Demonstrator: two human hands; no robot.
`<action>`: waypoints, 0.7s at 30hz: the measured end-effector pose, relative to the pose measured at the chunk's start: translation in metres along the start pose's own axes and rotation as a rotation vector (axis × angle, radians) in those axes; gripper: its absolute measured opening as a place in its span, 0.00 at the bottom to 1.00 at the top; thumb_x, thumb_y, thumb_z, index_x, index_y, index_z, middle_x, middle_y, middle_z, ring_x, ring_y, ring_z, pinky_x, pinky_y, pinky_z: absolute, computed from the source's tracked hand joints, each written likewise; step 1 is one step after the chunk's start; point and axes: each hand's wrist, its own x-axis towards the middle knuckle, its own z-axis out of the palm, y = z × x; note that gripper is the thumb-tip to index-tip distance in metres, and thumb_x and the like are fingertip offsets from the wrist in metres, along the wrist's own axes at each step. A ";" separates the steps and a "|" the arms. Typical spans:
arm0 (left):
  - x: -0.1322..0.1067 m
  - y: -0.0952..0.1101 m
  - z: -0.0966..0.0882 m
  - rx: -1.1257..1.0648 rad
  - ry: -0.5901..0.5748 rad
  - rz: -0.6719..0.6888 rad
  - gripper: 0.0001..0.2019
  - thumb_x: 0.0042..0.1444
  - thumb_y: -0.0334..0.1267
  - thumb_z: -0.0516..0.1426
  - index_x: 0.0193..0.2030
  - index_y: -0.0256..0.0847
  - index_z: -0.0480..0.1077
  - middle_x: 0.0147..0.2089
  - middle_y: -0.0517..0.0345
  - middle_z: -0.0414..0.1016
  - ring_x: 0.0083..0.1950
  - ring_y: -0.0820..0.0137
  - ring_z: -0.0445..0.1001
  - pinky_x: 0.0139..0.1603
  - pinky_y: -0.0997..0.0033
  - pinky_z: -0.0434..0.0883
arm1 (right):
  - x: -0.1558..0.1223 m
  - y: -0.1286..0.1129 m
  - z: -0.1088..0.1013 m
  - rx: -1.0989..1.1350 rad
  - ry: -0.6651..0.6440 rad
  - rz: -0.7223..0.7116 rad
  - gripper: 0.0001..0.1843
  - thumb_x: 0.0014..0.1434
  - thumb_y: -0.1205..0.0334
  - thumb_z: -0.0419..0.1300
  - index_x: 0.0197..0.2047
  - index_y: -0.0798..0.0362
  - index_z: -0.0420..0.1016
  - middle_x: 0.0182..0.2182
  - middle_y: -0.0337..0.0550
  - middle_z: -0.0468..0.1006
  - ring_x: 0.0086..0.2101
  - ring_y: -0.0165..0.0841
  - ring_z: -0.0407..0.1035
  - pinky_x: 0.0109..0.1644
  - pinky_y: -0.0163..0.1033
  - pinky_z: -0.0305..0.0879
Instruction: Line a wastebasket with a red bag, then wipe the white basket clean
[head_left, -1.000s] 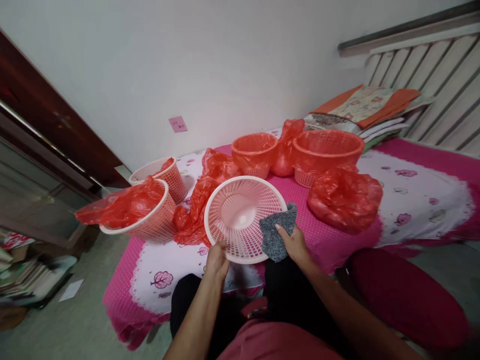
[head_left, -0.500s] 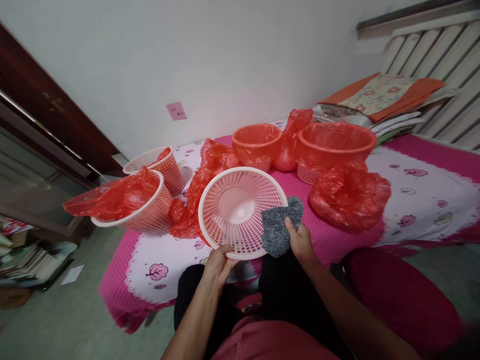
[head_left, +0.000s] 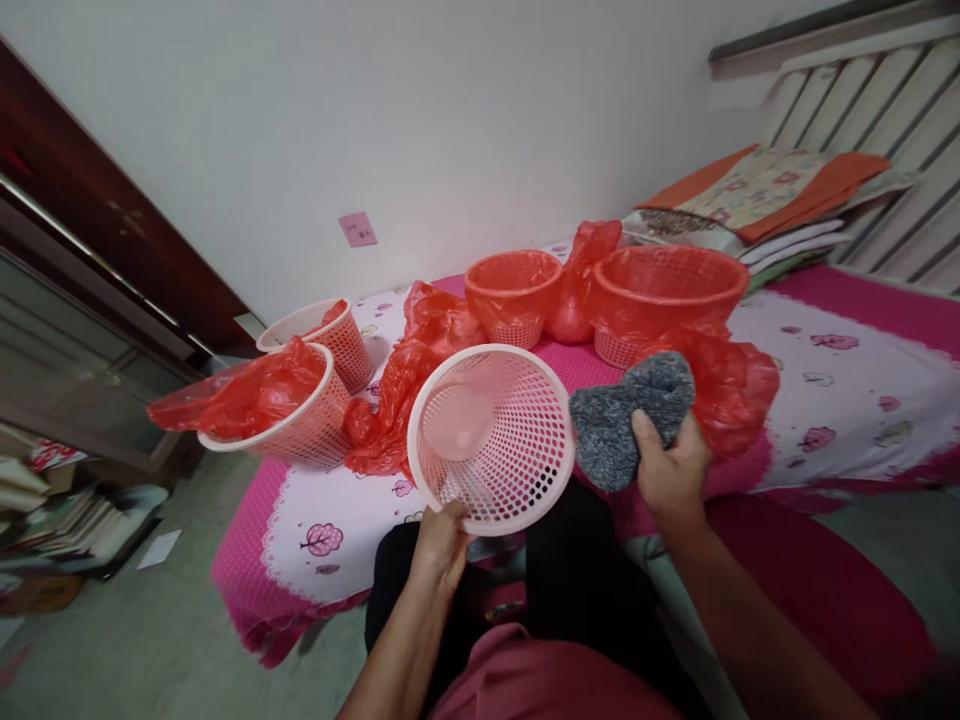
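My left hand (head_left: 444, 545) grips the near rim of a pale pink plastic basket (head_left: 529, 440) with a lattice wall. The basket is tilted, so its inside faces me, and nothing shows in it. To its right, my right hand (head_left: 675, 465) pinches a dark grey fuzzy cloth (head_left: 626, 415) between thumb and fingers. The cloth is just off the basket's right rim, in front of a crumpled red plastic bag (head_left: 739, 395). Part of my right hand's fingers is hidden behind the cloth.
On the pink and white bedspread (head_left: 330, 520) stand a smaller red-lined basket (head_left: 514, 290), a larger one (head_left: 671, 290), and two pale pink baskets at left, the nearer (head_left: 319, 425) stuffed with red plastic. Folded textiles (head_left: 780, 195) lie back right. A dark red round stool (head_left: 817, 590) is at right.
My right hand has drawn the cloth rightward, away from the basket's rim. In my left hand the basket has turned, showing more of its right inner wall.
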 end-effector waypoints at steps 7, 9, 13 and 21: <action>0.002 0.007 -0.009 0.065 0.000 -0.100 0.31 0.40 0.17 0.57 0.55 0.34 0.71 0.35 0.53 0.82 0.33 0.66 0.82 0.41 0.65 0.84 | -0.014 -0.044 0.062 -0.008 -0.680 -0.273 0.16 0.71 0.55 0.57 0.56 0.52 0.76 0.45 0.51 0.84 0.45 0.45 0.79 0.52 0.48 0.74; 0.001 0.008 -0.007 0.084 0.012 -0.124 0.26 0.40 0.18 0.56 0.50 0.33 0.72 0.32 0.54 0.81 0.31 0.68 0.80 0.41 0.66 0.84 | -0.012 -0.047 0.087 -0.105 -0.732 -0.326 0.17 0.70 0.58 0.58 0.59 0.52 0.75 0.49 0.53 0.83 0.50 0.47 0.78 0.56 0.50 0.73; -0.002 0.004 -0.004 0.123 0.024 -0.128 0.25 0.41 0.19 0.56 0.49 0.33 0.72 0.28 0.58 0.77 0.28 0.69 0.77 0.41 0.63 0.84 | -0.002 -0.044 0.116 -0.305 -0.791 -0.410 0.28 0.67 0.58 0.65 0.67 0.53 0.71 0.58 0.58 0.80 0.58 0.50 0.74 0.61 0.52 0.70; -0.003 -0.011 -0.007 0.102 -0.049 -0.072 0.52 0.37 0.19 0.57 0.74 0.48 0.60 0.42 0.57 0.82 0.34 0.67 0.82 0.41 0.66 0.81 | 0.009 -0.024 0.160 -0.560 -1.197 -0.265 0.14 0.63 0.64 0.66 0.52 0.55 0.84 0.51 0.57 0.86 0.52 0.51 0.79 0.54 0.45 0.71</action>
